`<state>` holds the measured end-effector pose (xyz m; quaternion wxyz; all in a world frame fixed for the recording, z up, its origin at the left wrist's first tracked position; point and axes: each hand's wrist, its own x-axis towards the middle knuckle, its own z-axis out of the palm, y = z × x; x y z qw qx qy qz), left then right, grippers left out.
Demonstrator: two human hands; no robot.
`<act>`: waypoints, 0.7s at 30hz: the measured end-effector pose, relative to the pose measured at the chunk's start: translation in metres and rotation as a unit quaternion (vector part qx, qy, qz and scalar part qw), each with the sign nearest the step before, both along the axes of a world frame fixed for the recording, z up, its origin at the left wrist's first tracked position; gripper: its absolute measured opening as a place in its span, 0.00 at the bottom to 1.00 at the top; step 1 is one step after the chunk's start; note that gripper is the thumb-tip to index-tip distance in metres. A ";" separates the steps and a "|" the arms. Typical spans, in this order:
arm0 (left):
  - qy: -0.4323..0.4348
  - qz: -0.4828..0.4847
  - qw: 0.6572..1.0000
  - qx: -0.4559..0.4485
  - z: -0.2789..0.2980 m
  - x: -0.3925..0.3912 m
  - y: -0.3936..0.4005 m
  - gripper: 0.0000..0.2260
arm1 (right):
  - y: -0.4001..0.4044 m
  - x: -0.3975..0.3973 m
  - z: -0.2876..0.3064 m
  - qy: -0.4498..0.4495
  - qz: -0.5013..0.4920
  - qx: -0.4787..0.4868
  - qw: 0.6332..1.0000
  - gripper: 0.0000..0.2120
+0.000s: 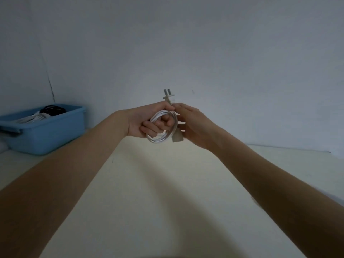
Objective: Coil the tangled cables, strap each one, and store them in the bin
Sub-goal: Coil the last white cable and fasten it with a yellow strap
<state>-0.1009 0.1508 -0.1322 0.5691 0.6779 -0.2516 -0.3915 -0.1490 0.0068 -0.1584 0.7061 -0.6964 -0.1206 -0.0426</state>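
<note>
Your left hand point(147, 121) grips the coiled white cable point(162, 127); right hand point(193, 125) pinches it, unstrapped. Bin point(46, 135), far left, holds cables.

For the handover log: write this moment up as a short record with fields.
held item: coiled white power cable, two-pin plug sticking up above the hands
left hand: fingers curled through the coil, gripping it
right hand: fingertips pinch the cable by the plug; the other fingers are hidden
strap: none visible on the coil
bin: blue plastic bin at far left on the pale tabletop, holding a black coil and white cables
height: coil held above the tabletop
</note>
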 end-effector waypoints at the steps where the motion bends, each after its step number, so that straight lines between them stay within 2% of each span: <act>1: -0.009 0.029 1.000 -0.007 -0.004 0.001 0.002 0.18 | 0.008 0.001 -0.001 -0.023 -0.044 -0.039 0.998 0.09; 4: -0.026 0.094 0.995 -0.032 -0.017 0.002 0.017 0.19 | 0.030 0.009 -0.006 -0.058 -0.083 -0.091 0.991 0.11; 8: -0.049 0.182 0.981 -0.054 -0.030 0.011 0.059 0.17 | 0.060 0.020 -0.012 -0.040 0.049 -0.132 0.989 0.10; 11: -0.049 0.232 0.969 -0.072 -0.035 0.016 0.095 0.14 | 0.087 0.033 -0.014 -0.096 0.043 -0.245 0.964 0.12; 13: -0.042 0.250 0.964 -0.080 -0.035 0.018 0.122 0.15 | 0.101 0.044 -0.011 -0.127 0.025 -0.331 0.935 0.13; 14: -0.058 0.277 0.956 -0.078 -0.033 0.019 0.135 0.22 | 0.104 0.049 -0.009 -0.134 0.023 -0.387 0.912 0.13; 15: -0.088 0.332 0.936 -0.073 -0.031 0.021 0.149 0.27 | 0.110 0.056 -0.009 -0.136 0.034 -0.445 0.884 0.13; 17: -0.202 0.421 0.884 -0.031 -0.028 0.024 0.160 0.24 | 0.116 0.064 -0.012 -0.143 0.068 -0.542 0.825 0.13; 18: -0.262 0.416 0.871 0.003 -0.026 0.022 0.162 0.21 | 0.122 0.067 -0.014 -0.151 0.084 -0.564 0.807 0.13; 19: -0.301 0.362 0.881 0.047 -0.025 0.021 0.161 0.20 | 0.128 0.069 -0.017 -0.159 0.098 -0.568 0.801 0.12; 21: -0.309 0.182 0.921 0.153 -0.031 0.019 0.157 0.24 | 0.138 0.072 -0.021 -0.145 0.122 -0.511 0.839 0.08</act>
